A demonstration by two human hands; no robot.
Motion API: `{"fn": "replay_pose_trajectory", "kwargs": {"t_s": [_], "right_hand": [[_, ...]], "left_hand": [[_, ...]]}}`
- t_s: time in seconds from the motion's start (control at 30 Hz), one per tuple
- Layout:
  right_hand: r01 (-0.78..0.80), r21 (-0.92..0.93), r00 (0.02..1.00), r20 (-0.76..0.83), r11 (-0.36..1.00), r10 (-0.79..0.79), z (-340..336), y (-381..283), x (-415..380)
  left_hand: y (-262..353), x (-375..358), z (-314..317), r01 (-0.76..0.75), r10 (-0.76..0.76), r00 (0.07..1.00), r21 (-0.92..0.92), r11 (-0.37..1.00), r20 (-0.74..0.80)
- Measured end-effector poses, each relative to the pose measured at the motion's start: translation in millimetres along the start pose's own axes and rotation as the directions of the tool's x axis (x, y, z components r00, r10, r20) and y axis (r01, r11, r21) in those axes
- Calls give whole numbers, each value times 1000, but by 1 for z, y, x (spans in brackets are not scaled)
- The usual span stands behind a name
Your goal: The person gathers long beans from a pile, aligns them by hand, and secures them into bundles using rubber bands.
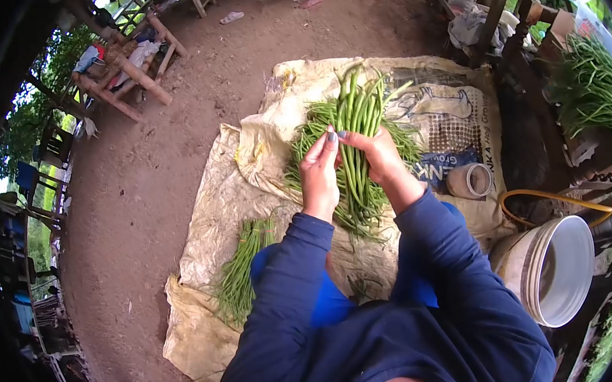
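- Two bare hands, thumb tips near one another, over an upright bunch of long, slender green beans (353, 110): the left hand (319, 179) grasps its left side, the right hand (383, 159) its right.
- Bunch position, as I see it: before the seated person's body, above a spread heap of thin, loose green beans (302, 142).
- Ground cover: cream-coloured woven sacking (209, 207), creased and partly printed, laid over brown bare earth (127, 221).
- Left: a tied sheaf of thin green beans (240, 273) with reddish bands, lying on the sacking beside the knee.
- Right: a small, round, translucent plastic tub (470, 181) on the sacking; nearer the body, a large whitish plastic bucket (527, 266), tilted, its mouth facing outward.
- Far right: a tangled mass of long green beans (595, 89), raised above the earth.
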State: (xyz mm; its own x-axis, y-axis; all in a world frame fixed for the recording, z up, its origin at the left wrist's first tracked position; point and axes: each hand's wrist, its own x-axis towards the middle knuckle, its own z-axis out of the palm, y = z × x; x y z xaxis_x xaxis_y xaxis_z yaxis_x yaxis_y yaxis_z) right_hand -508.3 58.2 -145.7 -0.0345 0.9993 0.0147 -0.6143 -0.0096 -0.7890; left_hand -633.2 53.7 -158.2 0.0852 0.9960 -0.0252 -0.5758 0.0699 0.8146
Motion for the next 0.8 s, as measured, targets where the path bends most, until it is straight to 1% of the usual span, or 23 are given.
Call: {"fn": "replay_pose_trajectory", "kwargs": {"t_s": [0.07,0.1,0.13,0.17,0.2,0.23,0.27,0.3,0.33,0.37,0.4,0.43,0.47,0.5,0.53,0.57,0.6,0.63,0.67,0.73,0.77,0.8], "right_hand": [[66,-36,994,-85,997,-69,6,0,-1],[65,-37,994,-82,997,-67,4,0,-1],[17,-85,999,-50,996,-21,2,-4,0],[-32,-133,999,-23,991,29,1,-5,-1],[-36,-134,999,-21,990,33,2,-4,-2],[-40,-147,999,-21,988,37,6,-5,-5],[-41,-161,999,-20,986,38,8,-6,-6],[-38,-201,999,15,979,42,4,-2,-5],[-44,-203,999,16,978,48,6,-2,-6],[-42,-215,999,11,976,46,9,-3,-8],[-41,-226,999,5,973,43,11,-2,-9],[-29,-226,1000,-15,974,26,10,-1,-9],[-47,-178,999,-21,983,44,10,-1,-8],[-66,-191,998,-16,979,64,7,-1,-7],[-85,-203,996,-14,975,84,5,-2,-7],[-90,-204,996,-17,975,88,5,-2,-8],[-69,-233,997,-36,970,62,4,-3,-9],[-49,-262,998,-56,964,36,4,-5,-9],[-53,-264,997,-61,963,38,1,-4,-9],[-38,-265,998,-51,964,26,-3,-5,-7],[-23,-286,999,-37,958,13,-2,-5,-8],[-25,-288,999,-32,957,16,-1,-5,-8]], "left_hand": [[5,-1,7,-86,103,990,162,983,-99],[8,0,9,-116,141,982,194,974,-122],[13,3,12,-119,145,982,193,974,-123],[18,4,13,-173,201,971,199,964,-127],[22,6,12,-226,256,958,205,952,-133],[25,9,10,-242,262,955,148,959,-140],[26,11,9,-241,262,954,147,959,-146],[27,12,8,-275,307,947,248,929,-98],[32,10,12,-309,345,937,345,886,-46],[36,2,17,-231,280,957,396,889,-72],[37,-3,21,-201,265,961,461,865,-77],[33,-5,22,-237,306,950,512,826,-54],[31,-7,23,-273,346,938,560,782,-26],[30,-8,21,-252,326,945,612,750,-10],[27,-5,17,-249,324,946,612,751,-12],[24,1,13,-291,347,937,458,840,-42],[21,7,11,-333,367,927,288,898,-74],[27,10,6,-252,282,947,189,949,-155],[34,12,2,-251,269,948,121,960,-170],[49,10,-1,-155,166,982,115,981,-91],[47,11,0,-156,167,982,113,981,-94],[43,14,2,-207,228,973,320,924,-28]]}}
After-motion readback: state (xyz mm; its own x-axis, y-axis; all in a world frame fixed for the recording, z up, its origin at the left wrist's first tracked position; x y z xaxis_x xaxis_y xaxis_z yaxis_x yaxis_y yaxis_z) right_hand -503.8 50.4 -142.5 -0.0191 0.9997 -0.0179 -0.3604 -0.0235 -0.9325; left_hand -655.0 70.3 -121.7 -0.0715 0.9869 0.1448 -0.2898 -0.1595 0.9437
